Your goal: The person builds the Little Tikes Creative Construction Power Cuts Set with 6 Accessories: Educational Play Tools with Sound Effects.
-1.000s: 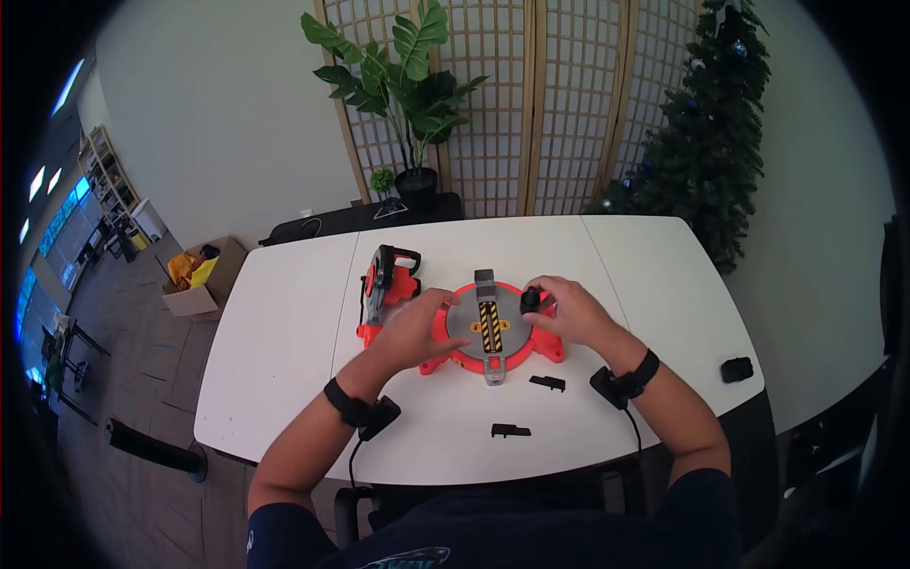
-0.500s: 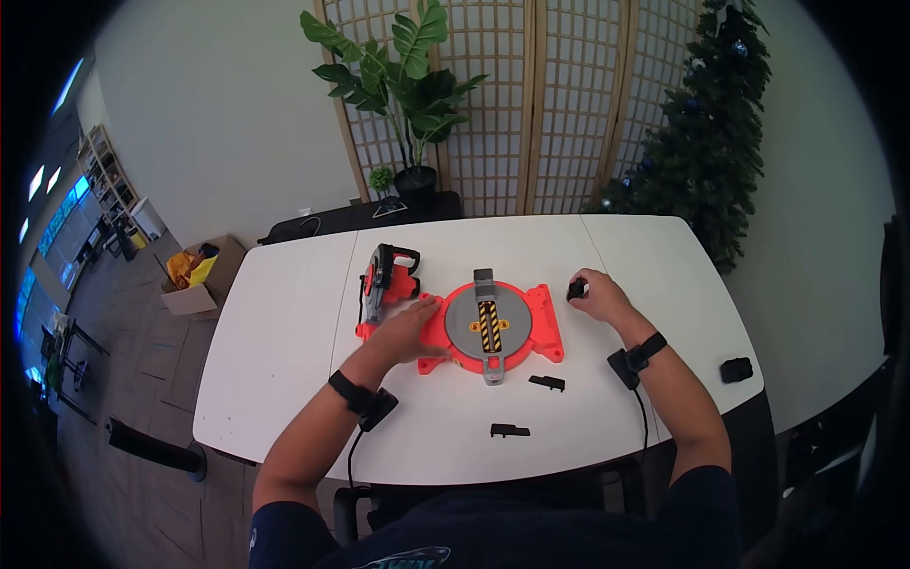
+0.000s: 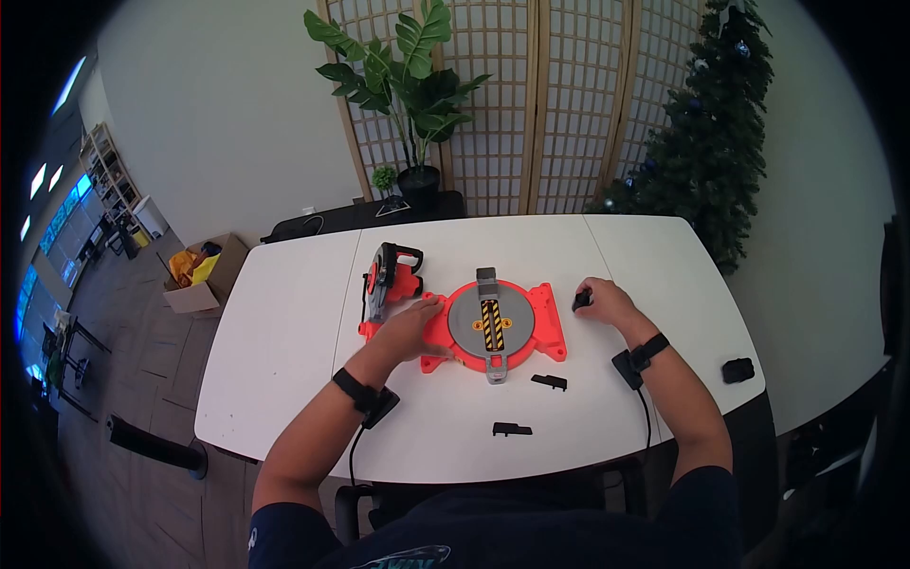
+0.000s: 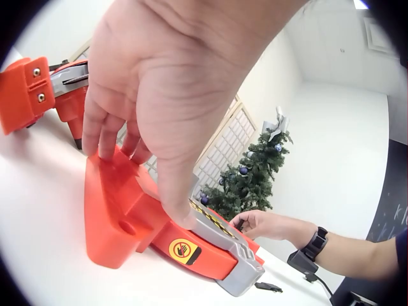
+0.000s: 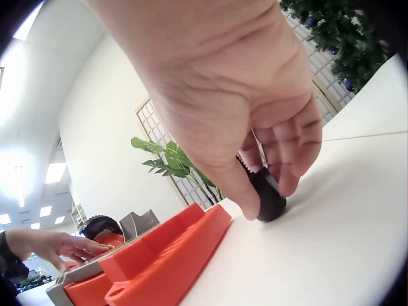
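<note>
A toy saw base, orange (image 3: 548, 327) with a round grey turntable (image 3: 464, 327) and a striped yellow-black slot, lies mid-table. My left hand (image 3: 403, 334) rests on its left end, fingers laid over the orange plastic and thumb along the front side, near a warning sticker (image 4: 184, 250) in the left wrist view. Right of the base, my right hand (image 3: 609, 303) pinches a small black rounded knob (image 5: 269, 194) between thumb and fingers, low over the white tabletop; a ridged edge shows at its upper end. The toy saw's upper part (image 3: 379, 277) stands behind my left hand.
Two flat black pieces, one (image 3: 549, 382) just in front of the base and another (image 3: 512, 430) closer to me, lie on the white table (image 3: 275, 379). At the right edge sits a black object (image 3: 737, 370). A cable trails from each wrist camera.
My right hand has moved right, off the base, carrying the black knob down near the tabletop. The left hand has shifted slightly left and settled on the base's left end.
</note>
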Action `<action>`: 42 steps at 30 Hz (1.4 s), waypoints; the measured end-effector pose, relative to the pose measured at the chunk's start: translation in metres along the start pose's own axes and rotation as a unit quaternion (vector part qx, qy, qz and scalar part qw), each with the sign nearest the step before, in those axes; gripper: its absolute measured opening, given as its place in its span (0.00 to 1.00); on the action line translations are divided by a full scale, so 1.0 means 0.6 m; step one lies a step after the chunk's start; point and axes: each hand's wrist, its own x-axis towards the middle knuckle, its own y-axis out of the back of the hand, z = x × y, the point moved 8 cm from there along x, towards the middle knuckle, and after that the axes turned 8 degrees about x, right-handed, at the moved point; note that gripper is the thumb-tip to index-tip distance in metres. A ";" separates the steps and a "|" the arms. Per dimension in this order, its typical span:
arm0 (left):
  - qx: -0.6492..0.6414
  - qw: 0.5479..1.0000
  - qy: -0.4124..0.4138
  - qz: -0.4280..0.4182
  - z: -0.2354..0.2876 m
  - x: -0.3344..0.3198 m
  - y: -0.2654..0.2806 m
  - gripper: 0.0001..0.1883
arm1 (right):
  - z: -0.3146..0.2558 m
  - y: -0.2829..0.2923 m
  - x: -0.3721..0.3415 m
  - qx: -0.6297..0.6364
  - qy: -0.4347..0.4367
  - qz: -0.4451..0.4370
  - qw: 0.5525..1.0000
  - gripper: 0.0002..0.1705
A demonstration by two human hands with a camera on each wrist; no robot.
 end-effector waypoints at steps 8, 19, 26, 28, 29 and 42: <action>0.078 0.997 -0.009 0.007 -0.006 0.006 -0.011 0.60 | -0.158 0.061 -0.076 -0.016 0.135 0.088 0.987 0.21; 0.050 0.999 -0.008 0.006 0.002 0.001 -0.005 0.58 | -0.192 -0.095 -0.179 -0.218 0.158 -0.272 0.924 0.24; 0.096 0.995 -0.013 0.004 -0.002 0.004 -0.010 0.61 | -0.172 -0.131 -0.170 -0.267 0.152 -0.239 0.921 0.22; 0.093 0.995 -0.018 0.006 -0.003 0.004 -0.010 0.61 | -0.171 -0.131 -0.164 -0.270 0.150 -0.223 0.924 0.19; 0.093 0.995 -0.018 0.006 -0.002 0.004 -0.009 0.61 | -0.173 -0.131 -0.164 -0.270 0.150 -0.223 0.924 0.19; 0.092 0.996 -0.008 0.001 -0.001 0.003 -0.008 0.61 | -0.206 -0.083 -0.147 0.014 0.091 -0.305 0.948 0.17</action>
